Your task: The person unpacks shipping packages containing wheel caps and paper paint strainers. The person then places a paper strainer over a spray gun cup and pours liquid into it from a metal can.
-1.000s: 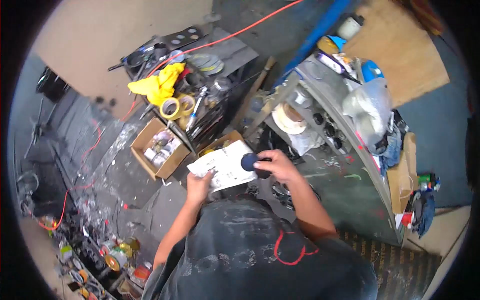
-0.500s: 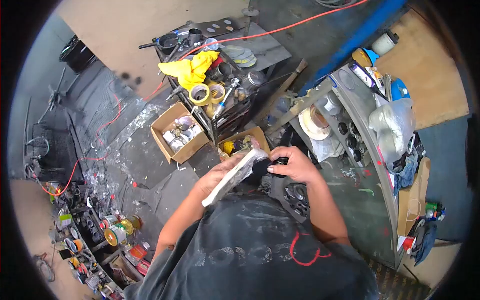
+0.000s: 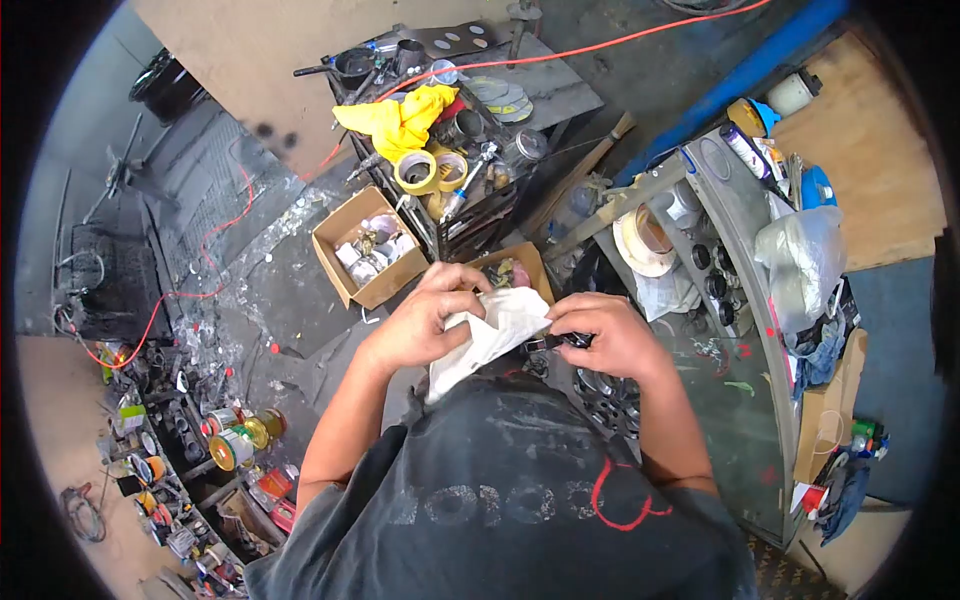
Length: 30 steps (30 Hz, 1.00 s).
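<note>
My left hand point(image 3: 425, 318) grips a crumpled white sheet point(image 3: 488, 335) that looks like cloth or paper, fingers bent over its upper edge. The sheet hangs in front of my chest. My right hand point(image 3: 605, 335) is closed around a small black object point(image 3: 545, 344) with a shiny spot; its kind is unclear. The right fingertips also meet the sheet's right corner, and I cannot tell whether they pinch it. Below that hand, a dark piece with round openings point(image 3: 605, 390) shows in part beside my shirt.
A cart point(image 3: 565, 95) ahead carries a yellow cloth point(image 3: 400, 120), tape rolls point(image 3: 415, 172) and cups. Cardboard boxes point(image 3: 345, 275) stand on the littered floor. At right is a curved panel point(image 3: 735, 240) with a plastic bag point(image 3: 800, 260). Paint cans point(image 3: 232, 448) crowd the lower left. A red hose point(image 3: 560, 58) crosses behind.
The white sheet has turned from nearly edge-on to facing up at me. My left hand has moved up onto its upper edge. The right hand stays around the black object, slightly shifted right.
</note>
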Available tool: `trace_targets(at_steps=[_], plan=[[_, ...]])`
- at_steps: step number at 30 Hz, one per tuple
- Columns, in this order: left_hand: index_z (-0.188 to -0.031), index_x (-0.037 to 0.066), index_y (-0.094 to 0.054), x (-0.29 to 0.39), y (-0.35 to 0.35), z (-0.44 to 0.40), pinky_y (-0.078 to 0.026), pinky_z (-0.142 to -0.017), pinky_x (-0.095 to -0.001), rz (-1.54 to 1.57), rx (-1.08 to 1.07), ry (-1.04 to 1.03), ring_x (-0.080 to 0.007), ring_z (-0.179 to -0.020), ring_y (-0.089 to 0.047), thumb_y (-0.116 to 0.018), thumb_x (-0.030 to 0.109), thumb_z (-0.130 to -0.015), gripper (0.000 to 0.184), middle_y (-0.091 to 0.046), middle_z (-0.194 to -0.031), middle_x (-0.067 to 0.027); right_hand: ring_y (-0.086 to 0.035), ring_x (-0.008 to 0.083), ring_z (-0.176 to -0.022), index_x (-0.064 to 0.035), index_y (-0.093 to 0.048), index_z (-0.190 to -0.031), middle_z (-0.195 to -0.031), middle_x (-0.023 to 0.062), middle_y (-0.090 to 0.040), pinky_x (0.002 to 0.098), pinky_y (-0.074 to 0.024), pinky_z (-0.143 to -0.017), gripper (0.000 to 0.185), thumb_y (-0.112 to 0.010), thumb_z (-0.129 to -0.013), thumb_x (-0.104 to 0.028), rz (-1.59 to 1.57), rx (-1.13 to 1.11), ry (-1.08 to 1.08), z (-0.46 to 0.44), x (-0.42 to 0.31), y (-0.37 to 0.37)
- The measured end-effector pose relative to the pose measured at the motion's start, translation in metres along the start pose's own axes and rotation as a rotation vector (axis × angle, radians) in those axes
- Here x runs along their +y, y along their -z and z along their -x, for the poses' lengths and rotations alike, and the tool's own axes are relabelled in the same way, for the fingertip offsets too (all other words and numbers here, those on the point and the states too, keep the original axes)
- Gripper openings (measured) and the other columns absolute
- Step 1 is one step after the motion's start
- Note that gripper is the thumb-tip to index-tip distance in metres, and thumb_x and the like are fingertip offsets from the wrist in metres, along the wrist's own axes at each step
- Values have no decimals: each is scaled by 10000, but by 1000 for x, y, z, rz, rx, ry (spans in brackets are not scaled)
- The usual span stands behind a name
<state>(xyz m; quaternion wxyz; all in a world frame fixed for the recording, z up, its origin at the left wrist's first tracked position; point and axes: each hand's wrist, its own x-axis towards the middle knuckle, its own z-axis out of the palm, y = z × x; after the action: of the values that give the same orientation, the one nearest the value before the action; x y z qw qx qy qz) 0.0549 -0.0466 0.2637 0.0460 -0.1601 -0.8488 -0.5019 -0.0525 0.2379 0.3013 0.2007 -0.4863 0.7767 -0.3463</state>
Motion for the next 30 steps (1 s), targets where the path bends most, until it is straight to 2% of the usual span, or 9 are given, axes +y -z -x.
trace_targets(at_steps=[5,11,15,17,20,21,24,25,30], plan=[[-881,110,-701,-2,-9,7,-519,-756,-424,-451,172,-69,-263,-881,-608,-710,-1,-655,251,-623,-1072,-51,-699,261,-995,10,-716,-957,-1073,136,-724,351,-530,-890,222,-792,-758,-50,-237,235,-67,8,17,4],[-876,92,-693,-15,-48,16,-508,-737,-420,-512,273,-1,-274,-845,-597,-725,23,-617,270,-603,-1011,-62,-642,177,-950,40,-687,-936,-977,100,-697,324,-469,-928,190,-796,-801,-36,-675,442,-261,-1,-11,-4],[-884,38,-679,-16,-69,10,-511,-727,-427,-459,286,-9,-308,-853,-602,-717,0,-593,296,-575,-952,-97,-617,219,-1164,43,-712,-946,-1084,129,-699,362,-444,-1022,238,-818,-805,-117,-658,447,-190,-16,-16,-28],[-902,11,-680,-17,-74,8,-518,-720,-429,-447,289,-21,-323,-869,-614,-703,-34,-573,334,-574,-945,-120,-619,221,-1073,44,-716,-927,-1131,154,-689,362,-429,-1011,188,-793,-824,-94,-264,518,-288,-19,-10,-41],[-941,9,-692,-18,-80,6,-528,-726,-422,-446,313,-35,-315,-857,-622,-709,-35,-589,355,-563,-935,-115,-647,199,-995,44,-732,-913,-1066,144,-723,334,-457,-958,214,-804,-825,-137,-481,377,-414,-13,38,-66],[-934,27,-700,-18,-81,7,-536,-722,-407,-434,325,-10,-295,-842,-623,-717,-11,-627,310,-567,-937,-96,-671,159,-870,42,-740,-925,-933,119,-752,301,-497,-851,249,-813,-821,-172,-537,228,-633,-13,32,-55],[-943,46,-715,-19,-81,9,-548,-714,-387,-421,346,24,-268,-815,-631,-730,20,-683,262,-570,-931,-75,-664,132,-754,37,-745,-917,-822,101,-749,300,-514,-734,261,-825,-806,-186,-261,320,-636,-14,23,-53],[-958,47,-723,-19,-80,9,-553,-710,-381,-419,349,27,-261,-803,-636,-734,26,-701,258,-570,-923,-72,-652,187,-690,23,-745,-940,-838,151,-733,332,-513,-679,334,-825,-800,-269,-207,375,-557,-10,35,-60],[-969,50,-723,-20,-84,10,-558,-702,-372,-425,318,-11,-251,-802,-648,-739,38,-726,244,-581,-922,-64,-661,197,-686,6,-765,-949,-823,152,-726,339,-515,-671,349,-841,-779,-290,-147,323,-565,-9,34,-61]])
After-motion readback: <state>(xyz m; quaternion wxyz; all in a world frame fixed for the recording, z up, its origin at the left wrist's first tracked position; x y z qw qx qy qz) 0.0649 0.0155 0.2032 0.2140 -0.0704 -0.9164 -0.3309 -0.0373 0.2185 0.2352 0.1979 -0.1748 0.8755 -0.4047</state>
